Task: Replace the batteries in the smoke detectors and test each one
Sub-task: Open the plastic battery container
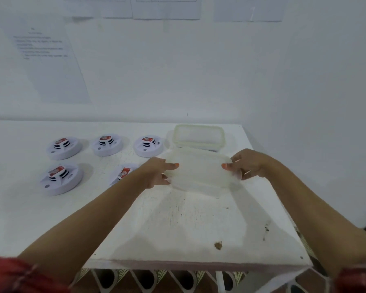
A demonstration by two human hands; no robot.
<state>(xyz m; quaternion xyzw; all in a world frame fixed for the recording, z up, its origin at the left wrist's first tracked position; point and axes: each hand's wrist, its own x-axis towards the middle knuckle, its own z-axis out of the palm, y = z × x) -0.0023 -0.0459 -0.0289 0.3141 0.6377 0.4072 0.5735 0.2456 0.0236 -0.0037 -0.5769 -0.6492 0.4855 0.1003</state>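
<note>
Several white round smoke detectors lie on the white table [178, 225], each with a red-and-white battery on top: one at the back left [63, 147], one at the back middle [107, 145], one further right [148, 145], one at the front left [60, 179]. A further detector [123, 173] is half hidden behind my left forearm. My left hand [157, 172] and my right hand [246, 163] each grip one end of a translucent plastic lid [201, 171], held just above the table. Behind the lid stands the open translucent container [198, 135]; its contents are mostly hidden.
The table meets a white wall at the back, with printed paper sheets [49, 60] stuck on it. The table's right edge runs close to my right forearm. A brown stain [218, 245] marks the near part of the tabletop.
</note>
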